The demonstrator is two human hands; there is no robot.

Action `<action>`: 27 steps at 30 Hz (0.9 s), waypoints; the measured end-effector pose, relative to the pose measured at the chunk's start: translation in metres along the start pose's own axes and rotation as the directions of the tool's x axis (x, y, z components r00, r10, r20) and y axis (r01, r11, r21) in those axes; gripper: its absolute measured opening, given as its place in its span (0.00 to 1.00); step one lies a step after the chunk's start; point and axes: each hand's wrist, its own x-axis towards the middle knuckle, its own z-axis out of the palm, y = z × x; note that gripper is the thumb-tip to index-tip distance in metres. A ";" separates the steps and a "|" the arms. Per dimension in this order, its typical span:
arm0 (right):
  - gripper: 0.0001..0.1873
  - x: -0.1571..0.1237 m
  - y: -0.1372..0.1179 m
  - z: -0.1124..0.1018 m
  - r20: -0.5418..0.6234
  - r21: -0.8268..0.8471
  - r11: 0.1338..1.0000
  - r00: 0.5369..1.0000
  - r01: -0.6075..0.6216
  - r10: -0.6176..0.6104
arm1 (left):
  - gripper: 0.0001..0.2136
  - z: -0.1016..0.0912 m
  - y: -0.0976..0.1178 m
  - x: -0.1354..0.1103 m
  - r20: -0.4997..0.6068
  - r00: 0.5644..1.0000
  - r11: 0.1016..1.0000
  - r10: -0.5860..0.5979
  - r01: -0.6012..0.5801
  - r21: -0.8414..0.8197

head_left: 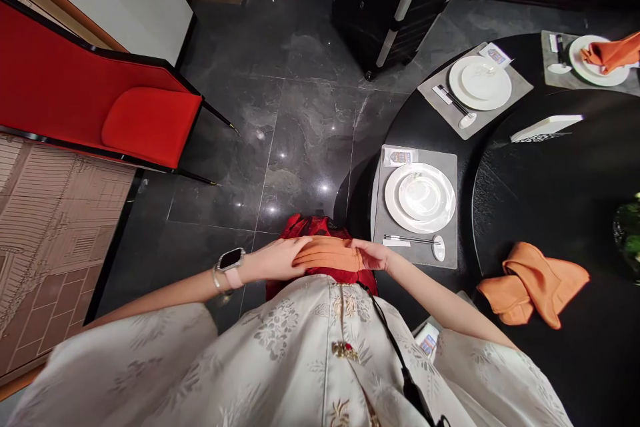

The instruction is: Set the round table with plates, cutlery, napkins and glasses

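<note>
An orange cloth napkin (327, 255), folded into a long pleated strip, lies between my two hands in front of my waist. My left hand (273, 259), with a smartwatch (231, 260) on its wrist, presses over the napkin's left end. My right hand (371, 255) grips its right end with the fingers. To the right, a second orange napkin (535, 283) lies loosely folded on the black table. The nearest place setting has a white plate stack (420, 197) on a grey placemat (415, 250), with a spoon and chopsticks (415, 240) by my right hand.
A round black table (400, 120) with a raised turntable (545, 200) stands to my right, with further settings at the far side. A red upholstered chair (150, 127) stands at the left. Polished dark stone floor (300, 147) lies ahead, with a black cabinet (385, 0) beyond.
</note>
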 end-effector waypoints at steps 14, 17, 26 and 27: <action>0.12 -0.019 -0.066 0.068 -0.198 0.710 0.600 0.922 0.369 -0.333 | 0.28 -0.098 0.055 0.100 -0.500 0.851 0.985 0.161 -0.169 0.030; 0.16 -0.024 -0.079 0.077 -0.278 0.706 0.537 0.877 0.463 -0.391 | 0.24 -0.107 0.071 0.111 -0.567 0.799 0.952 0.199 -0.296 -0.082; 0.21 -0.024 -0.077 0.102 -0.844 0.080 0.341 0.246 0.937 -0.476 | 0.26 -0.052 0.084 0.132 -0.368 0.925 0.494 0.093 -0.364 -0.790; 0.23 -0.023 -0.073 0.101 -0.880 -0.019 0.353 0.152 0.935 -0.449 | 0.28 -0.044 0.086 0.135 -0.360 0.932 0.488 0.046 -0.336 -0.806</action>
